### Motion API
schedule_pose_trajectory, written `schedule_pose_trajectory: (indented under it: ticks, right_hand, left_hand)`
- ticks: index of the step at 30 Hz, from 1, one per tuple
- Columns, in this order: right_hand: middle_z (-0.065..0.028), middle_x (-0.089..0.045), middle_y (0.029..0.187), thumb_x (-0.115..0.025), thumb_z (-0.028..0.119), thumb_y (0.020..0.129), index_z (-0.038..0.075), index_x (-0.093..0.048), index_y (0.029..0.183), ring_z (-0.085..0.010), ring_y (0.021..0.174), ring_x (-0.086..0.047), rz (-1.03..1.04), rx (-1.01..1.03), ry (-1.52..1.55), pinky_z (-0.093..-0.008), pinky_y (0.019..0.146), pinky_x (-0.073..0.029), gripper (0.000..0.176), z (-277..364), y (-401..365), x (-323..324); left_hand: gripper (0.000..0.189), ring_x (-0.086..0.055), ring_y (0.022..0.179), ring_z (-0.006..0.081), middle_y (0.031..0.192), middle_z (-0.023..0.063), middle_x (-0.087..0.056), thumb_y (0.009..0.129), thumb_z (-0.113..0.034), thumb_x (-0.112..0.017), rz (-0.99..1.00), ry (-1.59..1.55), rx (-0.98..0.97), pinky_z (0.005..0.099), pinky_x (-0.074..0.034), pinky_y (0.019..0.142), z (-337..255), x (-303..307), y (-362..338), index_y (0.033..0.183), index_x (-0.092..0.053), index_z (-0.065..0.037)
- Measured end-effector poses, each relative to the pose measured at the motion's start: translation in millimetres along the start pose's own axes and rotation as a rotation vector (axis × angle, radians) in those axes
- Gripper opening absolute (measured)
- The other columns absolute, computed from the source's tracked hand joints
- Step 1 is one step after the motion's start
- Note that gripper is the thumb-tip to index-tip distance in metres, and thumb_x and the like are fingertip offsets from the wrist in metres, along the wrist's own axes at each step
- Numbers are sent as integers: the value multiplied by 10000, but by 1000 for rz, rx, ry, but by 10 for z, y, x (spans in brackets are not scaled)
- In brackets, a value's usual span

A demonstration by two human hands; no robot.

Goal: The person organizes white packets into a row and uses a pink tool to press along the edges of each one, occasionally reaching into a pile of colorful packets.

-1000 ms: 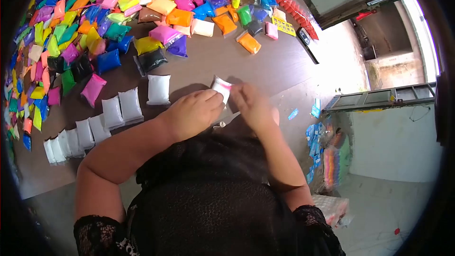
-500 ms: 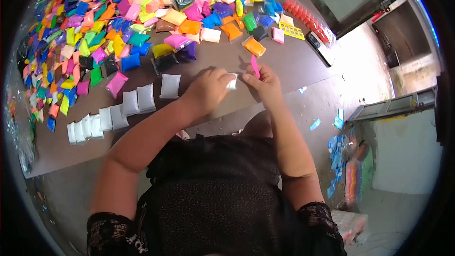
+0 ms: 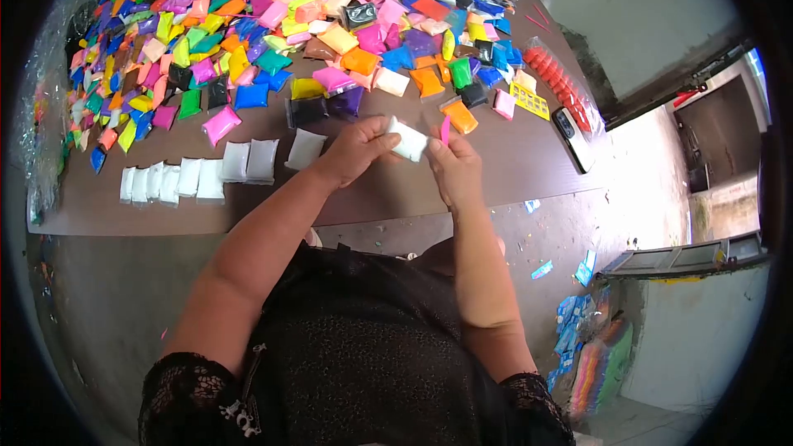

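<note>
A small white packet is gripped at its left end by my left hand, fingers closed over it. My right hand pinches the packet's other end. From that same hand a slim pink plastic piece sticks up, held between the fingers; its lower part is hidden. To the left of my hands lies a single white packet. Further left, two white packets sit side by side, followed by a row of several more white packets, some overlapping.
A large heap of colourful packets covers the table's back and left. An orange packet lies just beyond my right hand. At right are a phone, a yellow card and red items in clear plastic. Blue wrappers litter the floor.
The white packet has come up and turned broad side into view, now between both hands. The right hand has moved to its end, still with the pink piece. The camera view has shifted.
</note>
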State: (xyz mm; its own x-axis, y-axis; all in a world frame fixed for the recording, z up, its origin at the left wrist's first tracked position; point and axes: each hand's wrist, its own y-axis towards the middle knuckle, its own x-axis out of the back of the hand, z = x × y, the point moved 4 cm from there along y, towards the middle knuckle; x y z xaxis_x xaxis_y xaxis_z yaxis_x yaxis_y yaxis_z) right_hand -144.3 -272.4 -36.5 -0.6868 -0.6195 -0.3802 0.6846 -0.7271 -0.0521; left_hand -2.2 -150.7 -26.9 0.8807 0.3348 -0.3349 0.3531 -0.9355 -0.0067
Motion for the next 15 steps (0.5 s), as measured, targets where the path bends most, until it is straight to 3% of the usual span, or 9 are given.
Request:
schedule_pose_trajectory:
  ticks: [2, 4, 6, 9, 13, 15]
  right_hand:
    - [29, -564, 748, -679, 57, 889, -26, -654, 1095, -52, 582, -439, 18, -21, -23, -198, 529, -329, 223, -4, 8, 28]
    - [7, -587, 797, -654, 51, 904, -37, -643, 1075, -70, 617, -471, 27, -40, -48, -208, 567, -371, 193, -5, -10, 44]
    - [5, -579, 769, -643, 59, 914, -24, -643, 1029, -68, 623, -474, 46, -50, -163, -206, 573, -370, 142, 20, -33, 30]
    - [10, -556, 741, -628, 76, 931, -12, -631, 971, -64, 599, -450, 63, -4, -114, -209, 548, -347, 96, 6, -33, 12]
    - [52, -529, 697, -655, 130, 931, 7, -654, 978, -42, 552, -394, 105, 23, 10, -200, 495, -289, 132, -91, 29, 57]
    - [50, -534, 700, -648, 144, 939, 7, -638, 964, -41, 546, -389, -2, 37, 180, -195, 497, -288, 140, -51, 59, 66]
  left_hand:
    - [355, -624, 1026, 132, 1133, 55, -632, 987, -169, -556, 129, 94, 16, 296, -548, 860, 50, -20, 48, 1300, -528, -4]
    - [359, -631, 1018, 135, 1131, 55, -638, 989, -180, -556, 120, 99, 12, 290, -549, 851, 41, -8, 66, 1304, -527, -10]
    - [360, -638, 1000, 134, 1122, 59, -646, 965, -169, -598, 107, -142, 187, 282, -547, 834, -18, -43, 49, 1285, -540, -13]
    - [369, -642, 999, 138, 1111, 62, -653, 925, -148, -655, 184, -30, 158, 286, -548, 833, 13, -39, 78, 1259, -557, -24]
    - [379, -645, 985, 137, 1101, 59, -656, 889, -118, -694, 133, -3, 133, 279, -549, 832, 91, -46, 88, 1236, -569, -32]
    - [355, -647, 966, 140, 1084, 55, -653, 886, -104, -695, 70, 138, 51, 286, -557, 824, 95, -31, 127, 1216, -578, -50]
